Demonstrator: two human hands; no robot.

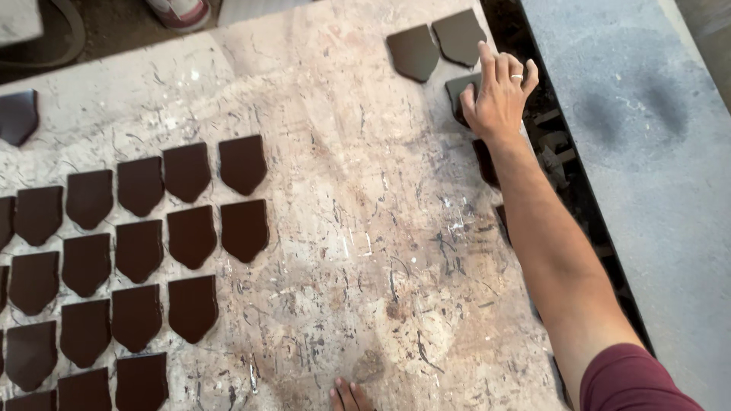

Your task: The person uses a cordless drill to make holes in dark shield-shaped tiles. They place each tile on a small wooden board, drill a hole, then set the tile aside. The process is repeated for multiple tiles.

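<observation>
The right hand (499, 95) reaches to the far right of the table (365, 228), fingers together and laid flat on a dark shield-shaped piece (459, 90) — it presses down on the piece rather than pinching it. A ring shows on one finger. That piece lies near the table's right edge, just near of two more pieces (434, 44) that sit side by side at the far edge. Further dark pieces lie along the right edge, partly hidden under the forearm.

Only the fingertips of the left hand (349, 396) show, at the near edge of the table, resting on the worn surface — whether the hand is spread or curled cannot be told.

On the left, many of the same brown pieces lie in neat rows (137, 259), points toward the near side, close together. One lone piece (17, 116) sits at the far left edge. A grey slab (647, 152) runs along the right, beyond a dark gap
</observation>
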